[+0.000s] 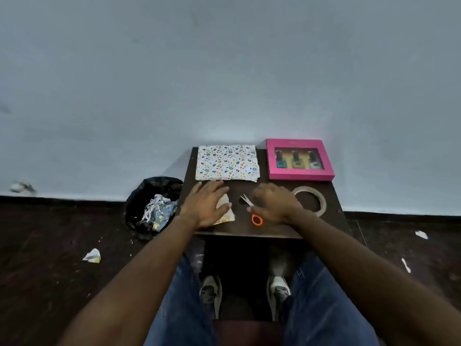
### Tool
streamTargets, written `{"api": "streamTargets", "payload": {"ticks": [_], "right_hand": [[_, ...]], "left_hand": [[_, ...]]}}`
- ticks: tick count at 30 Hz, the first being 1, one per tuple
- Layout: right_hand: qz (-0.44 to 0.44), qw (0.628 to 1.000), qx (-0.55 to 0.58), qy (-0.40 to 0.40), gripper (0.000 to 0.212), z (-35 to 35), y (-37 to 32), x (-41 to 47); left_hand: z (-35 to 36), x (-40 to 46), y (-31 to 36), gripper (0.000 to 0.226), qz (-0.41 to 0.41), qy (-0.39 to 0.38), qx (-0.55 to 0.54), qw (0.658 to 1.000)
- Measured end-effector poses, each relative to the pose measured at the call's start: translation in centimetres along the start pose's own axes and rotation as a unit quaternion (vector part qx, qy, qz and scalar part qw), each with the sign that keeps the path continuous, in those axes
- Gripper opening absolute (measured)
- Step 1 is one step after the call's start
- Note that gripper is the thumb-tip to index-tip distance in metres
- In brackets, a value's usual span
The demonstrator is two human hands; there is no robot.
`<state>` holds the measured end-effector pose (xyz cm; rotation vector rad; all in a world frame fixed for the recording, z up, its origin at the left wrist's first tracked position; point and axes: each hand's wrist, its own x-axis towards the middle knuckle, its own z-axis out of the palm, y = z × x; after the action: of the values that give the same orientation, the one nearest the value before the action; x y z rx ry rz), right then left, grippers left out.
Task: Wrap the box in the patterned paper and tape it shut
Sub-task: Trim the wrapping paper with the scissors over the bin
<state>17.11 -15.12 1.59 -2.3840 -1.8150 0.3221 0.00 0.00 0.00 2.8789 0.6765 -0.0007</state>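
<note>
A small dark table [331,196] stands against a pale wall, with a folded sheet of patterned paper [227,162] at its far left and a pink box [299,159] with a clear window lying unwrapped at its far right. The left hand [208,204] rests flat, fingers spread, on a paper scrap [228,212]. The right hand [273,202] hovers with relaxed fingers, holding nothing, above orange-handled scissors [252,211], beside a tape roll [310,201].
</note>
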Motion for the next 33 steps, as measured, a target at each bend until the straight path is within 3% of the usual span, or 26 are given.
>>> {"api": "streamTargets", "payload": {"ticks": [4, 17, 22, 25, 29, 33], "right_hand": [[-0.014, 0.994, -0.048, -0.095, 0.053, 2.0, -0.7, -1.3], [0.041, 0.982, -0.182, 0.017, 0.031, 3.1, 2.8, -2.0], [0.096, 0.985, -0.138, 0.041, 0.033, 3.0, 4.5, -2.5], [0.077, 0.988, -0.067, 0.112, 0.026, 2.9, 4.7, -1.8], [0.021, 0.993, -0.054, 0.106, 0.029, 1.6, 4.1, 1.5], [0.010, 0.993, -0.088, 0.080, 0.045, 0.9, 3.2, 6.7]], "left_hand": [[2.3, -1.6, -0.1, 0.064, -0.006, -0.086, 0.010, 0.996], [5.2, 0.7, 4.0, 0.060, 0.038, -0.038, -0.054, 0.997], [5.8, 2.1, 6.5, 0.063, 0.072, -0.041, -0.074, 0.994], [5.3, 2.5, 5.9, 0.074, 0.047, 0.006, -0.116, 0.992], [3.8, 4.8, 2.0, 0.057, -0.020, 0.107, -0.065, 0.992], [1.8, 7.6, -2.2, 0.068, -0.075, 0.049, 0.045, 0.995]]}}
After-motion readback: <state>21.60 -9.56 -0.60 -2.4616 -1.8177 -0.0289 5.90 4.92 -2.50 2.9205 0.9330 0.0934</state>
